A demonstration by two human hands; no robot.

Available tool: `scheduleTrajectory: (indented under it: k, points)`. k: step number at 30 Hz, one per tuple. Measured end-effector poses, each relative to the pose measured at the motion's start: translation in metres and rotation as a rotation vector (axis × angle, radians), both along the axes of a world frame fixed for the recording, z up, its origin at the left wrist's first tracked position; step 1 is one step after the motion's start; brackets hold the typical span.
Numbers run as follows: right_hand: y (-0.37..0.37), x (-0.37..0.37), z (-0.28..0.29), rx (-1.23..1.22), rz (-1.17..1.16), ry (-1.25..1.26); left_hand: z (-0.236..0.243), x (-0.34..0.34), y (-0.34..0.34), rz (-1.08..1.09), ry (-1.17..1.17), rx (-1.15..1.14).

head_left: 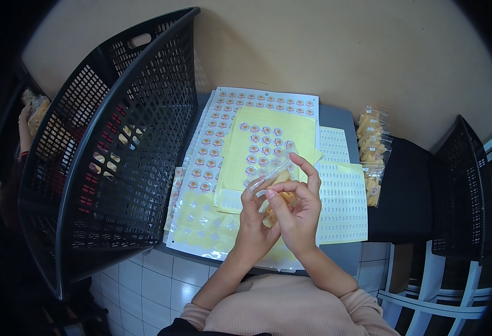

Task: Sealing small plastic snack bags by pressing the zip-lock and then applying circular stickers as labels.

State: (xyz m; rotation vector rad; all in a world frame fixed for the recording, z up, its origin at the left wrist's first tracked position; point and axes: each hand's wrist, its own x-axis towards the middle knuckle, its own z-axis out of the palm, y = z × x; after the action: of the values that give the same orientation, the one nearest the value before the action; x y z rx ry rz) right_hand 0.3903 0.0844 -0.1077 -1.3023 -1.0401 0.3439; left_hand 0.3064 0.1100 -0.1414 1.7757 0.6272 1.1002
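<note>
Over table (335,120), hands (279,215) hold packet (271,178).

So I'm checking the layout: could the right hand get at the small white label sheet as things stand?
Probably yes. The white label sheet lies flat beside the right hand with nothing between them, but that hand and the left hand are both holding a clear snack packet.

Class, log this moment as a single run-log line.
left hand: holds clear snack packet | right hand: pinching packet | sticker sheets: flat on table | black basket: left
</note>
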Motion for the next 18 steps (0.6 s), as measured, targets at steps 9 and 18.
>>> scheduleTrajectory:
  k: [9, 18]
  points:
    - [-0.0005, 0.0028, -0.0004, -0.026, 0.016, -0.108, 0.0065, 0.0016, -0.0015, -0.005, -0.038, 0.061]
    - [-0.0006, 0.0037, 0.0006, -0.025, -0.046, -0.147, 0.0096, 0.0029, -0.0037, 0.055, 0.044, 0.172]
